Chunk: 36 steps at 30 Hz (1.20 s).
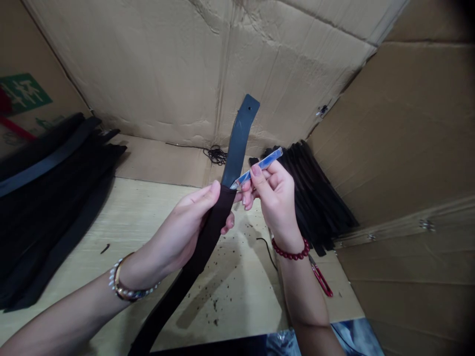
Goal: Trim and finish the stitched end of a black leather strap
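Observation:
My left hand [198, 212] is closed around a long black fabric sleeve [213, 232], its thumb pressed on the sleeve's upper edge. A flat dark grey strap [239, 133] with a small hole near its tip sticks up out of that edge. Between thumb and fingers, my right hand [272, 193] pinches a slim tool with a clear and blue handle [269, 159]. The tool's lower tip meets the edge of the sleeve beside the strap; its exact shape is too small to make out. Below my left hand the sleeve runs down out of view.
Black strips are piled at the left [48, 207], and another row of black strips [315, 198] lies at the right. Red-handled scissors [322, 281] rest by my right forearm. Tangled black cord [216, 155] lies at the back. Cardboard walls [166, 69] enclose the crumb-strewn table [148, 198].

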Each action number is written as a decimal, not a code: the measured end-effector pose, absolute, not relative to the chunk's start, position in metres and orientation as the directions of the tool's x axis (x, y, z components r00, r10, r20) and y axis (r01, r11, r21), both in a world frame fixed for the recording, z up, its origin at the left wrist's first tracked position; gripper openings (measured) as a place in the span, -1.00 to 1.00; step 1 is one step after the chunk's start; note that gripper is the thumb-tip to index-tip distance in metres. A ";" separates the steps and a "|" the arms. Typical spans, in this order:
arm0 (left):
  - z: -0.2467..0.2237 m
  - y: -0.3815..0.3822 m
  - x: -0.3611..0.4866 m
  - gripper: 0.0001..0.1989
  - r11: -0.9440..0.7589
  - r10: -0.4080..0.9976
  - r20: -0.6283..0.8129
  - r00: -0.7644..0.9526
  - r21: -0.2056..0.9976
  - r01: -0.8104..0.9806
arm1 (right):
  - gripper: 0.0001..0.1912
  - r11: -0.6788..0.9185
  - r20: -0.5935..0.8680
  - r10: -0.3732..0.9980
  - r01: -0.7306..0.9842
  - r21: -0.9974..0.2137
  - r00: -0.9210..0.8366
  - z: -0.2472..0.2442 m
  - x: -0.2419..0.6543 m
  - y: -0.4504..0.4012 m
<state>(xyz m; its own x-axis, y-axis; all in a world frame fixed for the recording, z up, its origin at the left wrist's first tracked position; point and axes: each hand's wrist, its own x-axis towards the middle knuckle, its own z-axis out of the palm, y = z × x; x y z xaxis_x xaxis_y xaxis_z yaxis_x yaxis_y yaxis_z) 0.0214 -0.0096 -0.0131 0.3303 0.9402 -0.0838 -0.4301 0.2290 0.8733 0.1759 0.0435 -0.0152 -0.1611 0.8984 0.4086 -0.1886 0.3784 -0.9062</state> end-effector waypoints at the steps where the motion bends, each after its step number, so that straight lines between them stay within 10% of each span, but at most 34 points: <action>1: -0.013 -0.010 0.021 -0.68 0.233 0.939 -0.089 0.333 0.875 -0.424 | -0.73 0.376 0.405 0.899 -0.178 -0.909 -0.168 -0.015 0.176 0.042; 36: -0.015 -0.005 0.021 -0.67 0.294 0.928 -0.132 0.348 0.833 -0.469 | -0.71 0.337 0.343 0.910 -0.066 -0.939 -0.233 -0.018 0.171 0.040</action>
